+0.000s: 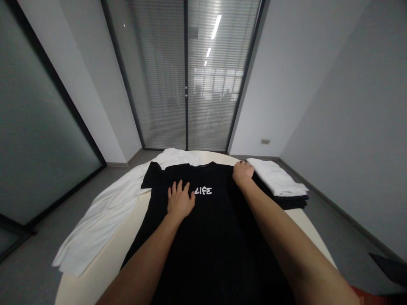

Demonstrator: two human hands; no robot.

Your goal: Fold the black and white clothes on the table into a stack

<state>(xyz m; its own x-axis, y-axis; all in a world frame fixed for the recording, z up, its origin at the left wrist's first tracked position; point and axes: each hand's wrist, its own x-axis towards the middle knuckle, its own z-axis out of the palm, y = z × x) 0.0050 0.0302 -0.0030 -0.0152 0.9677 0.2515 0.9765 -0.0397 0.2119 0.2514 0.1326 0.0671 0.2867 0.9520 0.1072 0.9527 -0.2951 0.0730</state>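
A black T-shirt (206,237) with white "LIFE" lettering lies spread flat on a round cream table (104,258), its collar away from me. My left hand (179,199) lies flat on the chest of the shirt, fingers spread, just left of the lettering. At the shirt's far right shoulder, my right hand (243,171) is closed, pinching the black fabric there.
A white garment (104,216) drapes over the table's left and far edge. A folded white garment (276,178) lies on folded black ones (292,201) at the far right. Glass doors with blinds stand beyond; grey walls and floor surround the table.
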